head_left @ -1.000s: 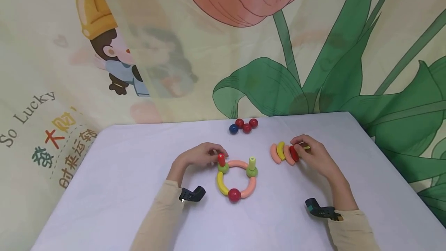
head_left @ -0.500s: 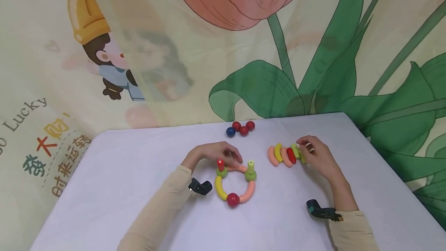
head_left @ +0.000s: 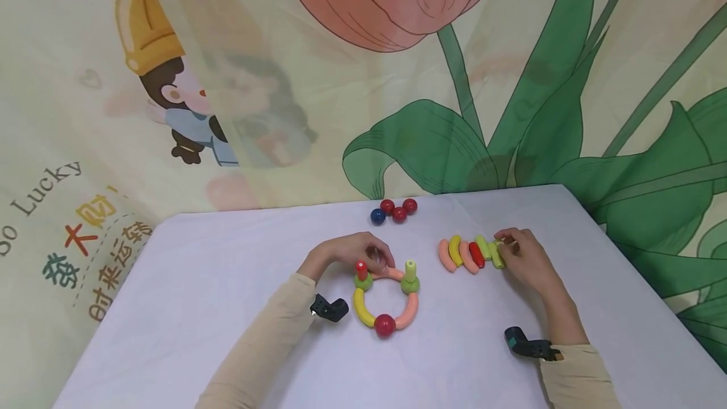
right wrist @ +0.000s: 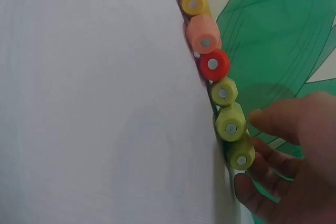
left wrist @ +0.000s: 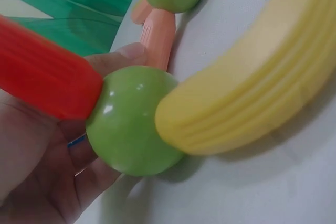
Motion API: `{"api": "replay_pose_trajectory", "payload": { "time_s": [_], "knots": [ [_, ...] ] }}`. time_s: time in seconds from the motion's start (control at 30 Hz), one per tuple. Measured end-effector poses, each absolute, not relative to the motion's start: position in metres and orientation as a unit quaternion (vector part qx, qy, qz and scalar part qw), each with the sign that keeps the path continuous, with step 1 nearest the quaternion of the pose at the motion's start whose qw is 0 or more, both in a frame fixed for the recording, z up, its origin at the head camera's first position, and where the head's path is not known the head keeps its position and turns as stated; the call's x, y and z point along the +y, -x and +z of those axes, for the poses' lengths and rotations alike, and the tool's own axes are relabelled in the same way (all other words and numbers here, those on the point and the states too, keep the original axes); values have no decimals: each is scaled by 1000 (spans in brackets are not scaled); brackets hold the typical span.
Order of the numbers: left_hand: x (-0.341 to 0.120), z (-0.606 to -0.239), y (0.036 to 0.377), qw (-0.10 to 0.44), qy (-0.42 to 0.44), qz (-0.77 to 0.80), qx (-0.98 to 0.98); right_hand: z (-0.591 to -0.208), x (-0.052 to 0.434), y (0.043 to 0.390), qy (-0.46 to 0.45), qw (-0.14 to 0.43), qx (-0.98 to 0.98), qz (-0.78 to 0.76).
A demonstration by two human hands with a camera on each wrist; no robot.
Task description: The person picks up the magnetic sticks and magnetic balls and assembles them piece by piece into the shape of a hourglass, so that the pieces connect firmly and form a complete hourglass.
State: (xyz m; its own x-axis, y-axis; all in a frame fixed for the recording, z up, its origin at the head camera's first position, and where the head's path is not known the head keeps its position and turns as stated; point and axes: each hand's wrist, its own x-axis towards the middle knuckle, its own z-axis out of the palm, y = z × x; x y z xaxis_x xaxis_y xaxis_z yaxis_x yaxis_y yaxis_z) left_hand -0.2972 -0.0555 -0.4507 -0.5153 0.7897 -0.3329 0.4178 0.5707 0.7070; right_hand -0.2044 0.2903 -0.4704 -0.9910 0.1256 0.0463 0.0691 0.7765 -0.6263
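Note:
On the table lies a ring of yellow and pink curved sticks [head_left: 406,311] joined by a red ball [head_left: 385,325] and two green balls [head_left: 410,284]. A red stick [head_left: 361,270] and a light green stick [head_left: 411,270] stand on the green balls. At the ring's far side my left hand [head_left: 354,251] holds the pink curved stick [left wrist: 157,38], thumb against it. My right hand [head_left: 525,260] is at the right end of a row of sticks, its loosely bent fingers close beside the light green sticks [right wrist: 231,123]; contact is hard to tell.
The row also has pink, yellow and red sticks [head_left: 476,255]. Several red balls [head_left: 400,214] and a blue ball [head_left: 377,216] sit at the back edge of the white table [head_left: 170,308]. A printed cloth [head_left: 295,81] hangs behind.
My left hand moved right, from beside the red stick to the pink curved stick. My right hand laid a light green stick at the row's end and shifted slightly right.

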Motion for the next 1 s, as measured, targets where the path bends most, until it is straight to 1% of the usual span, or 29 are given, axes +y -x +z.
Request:
{"api": "replay_pose_trajectory", "payload": {
  "time_s": [0.23,0.53,0.8,1.0],
  "knots": [
    [-60,-451,294,311,-341,300,835,-471,294,204,46,27,-947,317],
    [-70,-456,286,265,-307,319,857,-470,296,201,46,0,-954,295],
    [-80,-462,276,217,-271,342,873,-469,296,202,46,0,-949,312],
    [-86,-463,267,190,-220,359,887,-470,298,201,46,14,-944,325]
  ]
}}
